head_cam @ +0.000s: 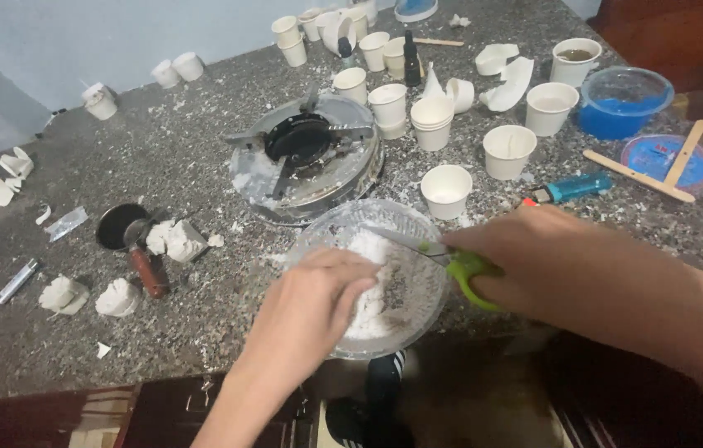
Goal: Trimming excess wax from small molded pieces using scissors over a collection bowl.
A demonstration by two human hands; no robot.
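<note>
Clear glass bowl (327, 241) holds white wax chunks (372, 249); green-handled scissors (459, 265) point in.

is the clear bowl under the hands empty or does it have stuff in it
Not empty: the clear bowl holds white crumbly lumps.

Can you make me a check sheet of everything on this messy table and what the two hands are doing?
Surface: speckled stone counter, strewn with white crumbs.
Job's things: clear bowl of white flakes; green-handled scissors, blades over the bowl.
Clutter: many white paper cups, single gas burner, blue lighter, blue-filled tub, wooden sticks, white lumps, small dark pan.
Hands: left hand reaches into the flakes; right hand grips the scissors.
Cables: nothing seen.
Surroundings: pale wall behind, dark wood cabinet front below.
</note>
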